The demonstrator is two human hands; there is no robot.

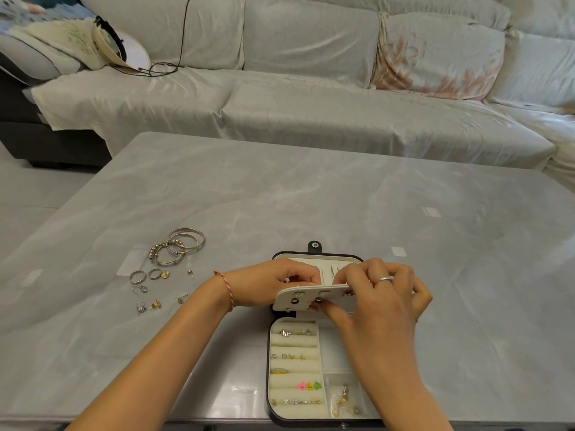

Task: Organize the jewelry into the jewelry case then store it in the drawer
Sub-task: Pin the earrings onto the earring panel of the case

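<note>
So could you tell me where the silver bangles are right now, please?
In the head view the silver bangles lie stacked on the table, left of the open jewelry case and just beyond the loose rings and earrings.

Bare table (311,197) beyond open jewelry case (273,368); loose jewelry (168,269) cluttering left.

No text, label, brand, number or sign can be read anywhere here, on the jewelry, the case or the table.
</note>
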